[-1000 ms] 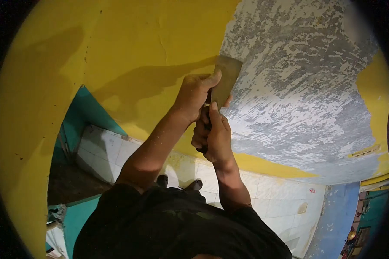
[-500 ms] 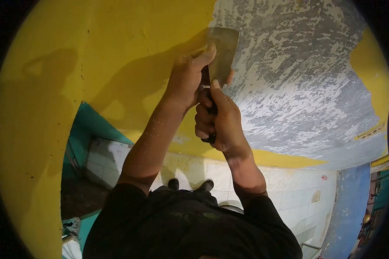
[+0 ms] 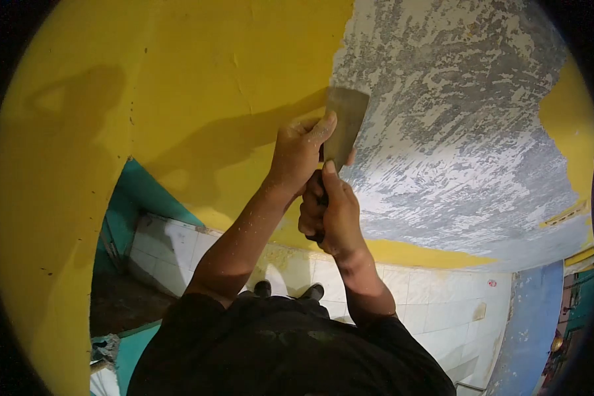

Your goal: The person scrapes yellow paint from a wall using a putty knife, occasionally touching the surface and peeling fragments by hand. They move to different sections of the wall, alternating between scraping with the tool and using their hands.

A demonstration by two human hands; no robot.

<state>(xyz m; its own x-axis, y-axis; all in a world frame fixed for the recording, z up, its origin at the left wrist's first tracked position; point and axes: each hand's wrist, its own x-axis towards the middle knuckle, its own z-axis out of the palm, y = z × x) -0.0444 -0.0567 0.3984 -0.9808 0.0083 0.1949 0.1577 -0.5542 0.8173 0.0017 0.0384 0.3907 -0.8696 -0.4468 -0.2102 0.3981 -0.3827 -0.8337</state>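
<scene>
A broad-bladed paint scraper (image 3: 347, 119) is held in both hands in front of the wall. My right hand (image 3: 336, 208) wraps round its dark handle, the thumb laid along the base of the blade. Higher up, my left hand (image 3: 303, 145) grips the blade from its left side, thumb on the face and a fingertip showing past the right edge. The blade's wide end points up and overlaps the border between yellow paint (image 3: 290, 53) and the scraped grey-white patch (image 3: 442, 132). Pale flecks dot my left forearm.
White floor tiles (image 3: 422, 297) lie below, with my shoes (image 3: 313, 291) on them near the wall's foot. At the left is a teal-edged opening (image 3: 135, 191) beside a yellow wall section. A blue wall strip (image 3: 531, 323) runs at the right.
Both hands and the scraper have moved down the wall, with the grip on handle and blade kept. The view has shifted slightly.
</scene>
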